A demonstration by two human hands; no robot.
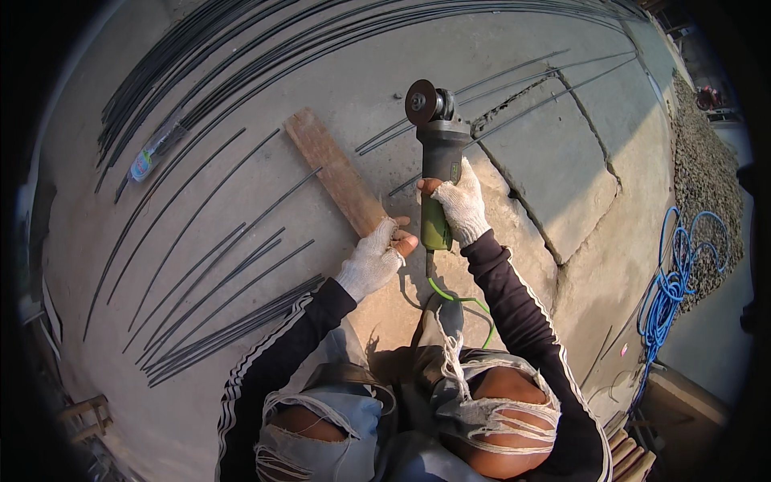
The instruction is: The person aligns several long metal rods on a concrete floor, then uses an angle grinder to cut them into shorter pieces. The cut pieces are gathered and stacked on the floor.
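Note:
A green and dark grey angle grinder is in my right hand, which wears a white fingerless knit glove and wraps round its body. The disc points away from me at the far end. From the handle's rear runs a bright green cord. My left hand, gloved alike, hovers just left of the grinder, its bare thumb and fingers loosely curled and apart with nothing between them. Under or beside it ends a brown wooden plank; whether the hand touches it I cannot tell.
Long dark steel rods curve across the far left floor, with shorter cut rods nearer me. A few thin rods lie beyond the grinder, across a cracked concrete slab. Coiled blue hose and gravel are at right. A plastic bottle lies left.

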